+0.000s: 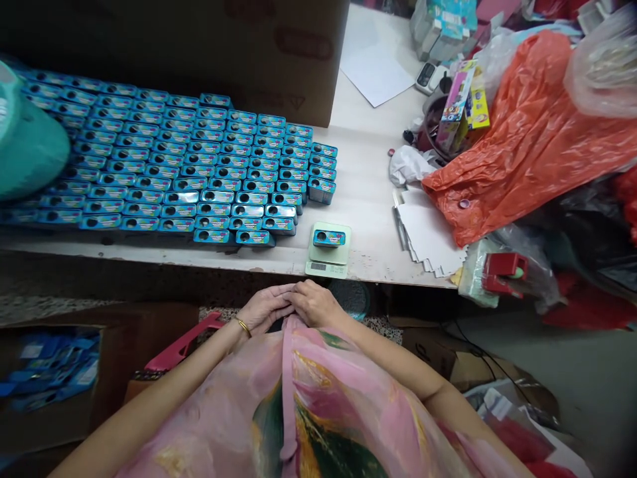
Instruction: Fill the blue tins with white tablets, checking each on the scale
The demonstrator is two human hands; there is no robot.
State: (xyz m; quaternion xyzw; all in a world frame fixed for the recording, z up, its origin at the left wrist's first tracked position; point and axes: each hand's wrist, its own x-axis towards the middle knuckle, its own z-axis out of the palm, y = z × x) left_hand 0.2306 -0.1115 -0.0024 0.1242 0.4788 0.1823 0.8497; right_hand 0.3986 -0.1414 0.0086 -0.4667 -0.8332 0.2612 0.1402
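Hands empty as far as I can see: my left hand point(266, 309) and right hand point(314, 304) are together, fingers loosely extended and meeting just short of the front edge of the tabletop point(363, 206). No grip on anything, though my palms are partly hidden. A gold bangle point(243, 326) sits on my left wrist.

Nearest item: a small blue tin point(328, 238) with a dark oval window, lying centred on the pan of a digital scale point(328, 255). The scale stands near the front edge, just ahead of my hands. Its display point(318, 266) faces me; the reading is too small to tell.

To the left of the scale, rows of blue tins point(174, 166) lie tightly packed on the tabletop, the front row close to the edge. A teal object point(24, 133) overhangs their left end, and a large cardboard box point(199, 46) stands behind them. A box of blue packets point(50, 368) sits on the floor below left.

To the right are a stack of white cards point(425, 232), an orange plastic bag point(527, 139) and a red object point(505, 273).

Risks, judged from this layout: a sleeve or forearm catching the front row could tip tins over the edge. Because they are packed so closely, one knock could shift several. Slumping bag plastic or cards touching the scale could falsify its reading, and so could a tin sitting off the pan.
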